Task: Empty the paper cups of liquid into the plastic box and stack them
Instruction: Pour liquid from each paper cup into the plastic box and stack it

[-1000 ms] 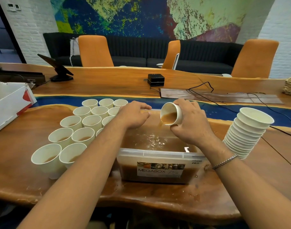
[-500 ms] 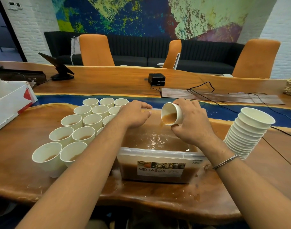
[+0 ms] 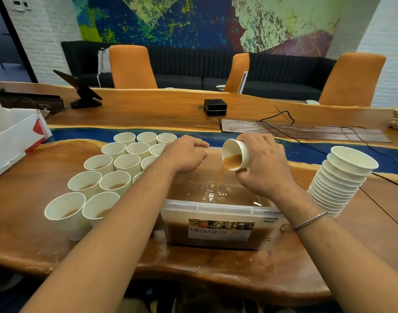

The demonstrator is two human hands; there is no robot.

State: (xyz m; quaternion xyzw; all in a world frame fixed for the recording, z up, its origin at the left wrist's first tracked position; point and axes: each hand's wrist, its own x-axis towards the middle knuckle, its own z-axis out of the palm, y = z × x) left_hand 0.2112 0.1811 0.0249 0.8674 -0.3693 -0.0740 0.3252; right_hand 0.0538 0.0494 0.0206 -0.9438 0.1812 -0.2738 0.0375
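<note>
My right hand (image 3: 264,168) grips a white paper cup (image 3: 236,154) tipped on its side over the clear plastic box (image 3: 218,208), and brown liquid streams from its rim into the box. The box holds brown liquid nearly to its rim. My left hand (image 3: 184,154) holds the box's far left rim, fingers curled over the edge. Several white cups with brown liquid (image 3: 107,177) stand in rows left of the box. A leaning stack of empty cups (image 3: 342,179) stands on the right.
Spilled liquid wets the wooden table (image 3: 35,233) around the box. A white cardboard box (image 3: 12,141) sits at far left. A black device (image 3: 215,107) and cables (image 3: 306,136) lie beyond the blue strip. Orange chairs (image 3: 131,66) line the far side.
The cup in my right hand has tipped further, and the liquid now runs in a steady stream into the box. My left hand stays on the rim.
</note>
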